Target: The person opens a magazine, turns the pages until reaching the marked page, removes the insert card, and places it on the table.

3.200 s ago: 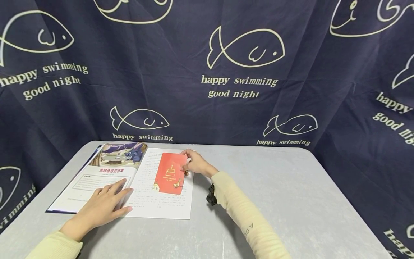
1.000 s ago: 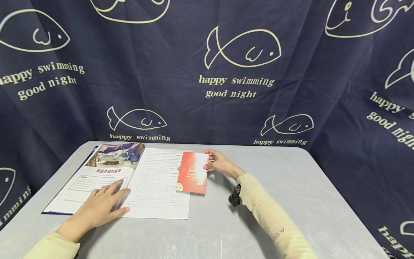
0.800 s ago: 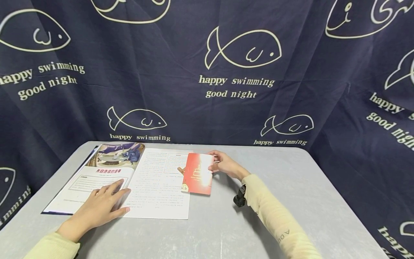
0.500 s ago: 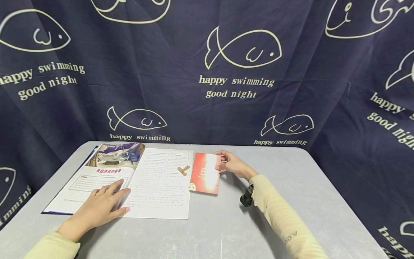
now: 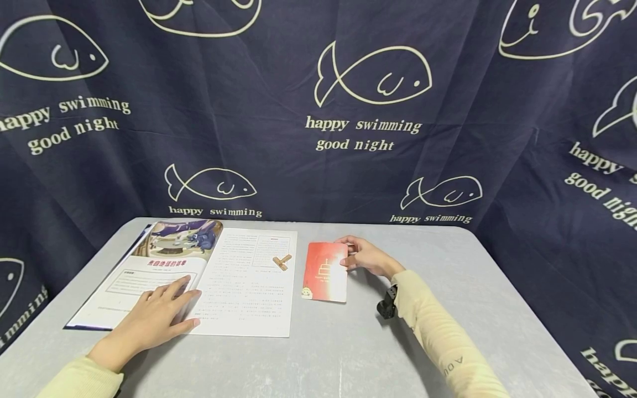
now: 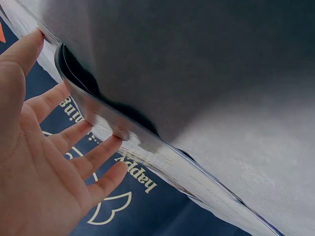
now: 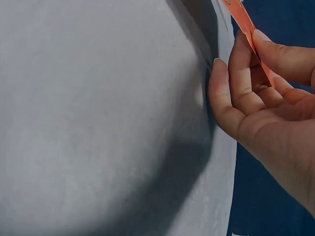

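An open book (image 5: 239, 301) lies at the left of the table, a picture and a red title on its left page. My left hand (image 5: 151, 318) rests on it near the fold, fingers spread and straight; the left wrist view shows those fingertips on the pages (image 6: 110, 130). Just right of the book is a red birthday card (image 5: 318, 271) with a cake print, partly washed out by glare. My right hand (image 5: 365, 257) pinches its right edge between thumb and fingers. The right wrist view shows the card (image 7: 243, 19) edge-on, tilted in that hand.
A small brown forked piece (image 5: 282, 262) lies on the book's right page near its outer edge. The grey table (image 5: 428, 265) runs on to the right. Behind it hangs a dark blue curtain (image 5: 278, 138) with fish prints.
My right hand has drawn the birthday card rightward off the right page to over the table, and lately a little lower. The brown piece is now uncovered. My left hand has stayed put.
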The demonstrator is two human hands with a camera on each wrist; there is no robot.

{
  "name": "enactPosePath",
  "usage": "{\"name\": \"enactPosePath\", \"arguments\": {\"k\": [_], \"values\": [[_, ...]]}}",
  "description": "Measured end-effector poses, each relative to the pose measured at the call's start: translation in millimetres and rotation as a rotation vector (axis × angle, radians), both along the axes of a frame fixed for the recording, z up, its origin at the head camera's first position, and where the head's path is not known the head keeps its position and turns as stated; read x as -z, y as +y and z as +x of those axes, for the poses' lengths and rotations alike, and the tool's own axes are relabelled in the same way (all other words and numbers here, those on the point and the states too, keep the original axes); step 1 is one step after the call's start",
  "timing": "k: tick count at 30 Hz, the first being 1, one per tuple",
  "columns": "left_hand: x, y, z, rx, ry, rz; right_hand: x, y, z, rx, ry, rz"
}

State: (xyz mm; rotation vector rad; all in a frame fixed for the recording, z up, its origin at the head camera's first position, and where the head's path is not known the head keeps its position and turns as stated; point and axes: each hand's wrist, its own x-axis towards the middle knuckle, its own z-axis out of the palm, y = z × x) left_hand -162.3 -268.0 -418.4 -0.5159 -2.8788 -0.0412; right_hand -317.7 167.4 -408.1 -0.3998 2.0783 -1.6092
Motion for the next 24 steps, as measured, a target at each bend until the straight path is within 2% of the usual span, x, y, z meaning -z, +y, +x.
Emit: {"name": "enactPosePath", "arguments": {"k": [14,24], "values": [[0.5,0.2,-0.2,-0.001,-0.012,0.012,4.4,-1.3,-3.7,0.073,0.026,0.127],[0.3,-0.8,-0.2,0.000,-0.006,0.005,-2.6,-5.2,0.1,0.085,0.069,0.169]]}}
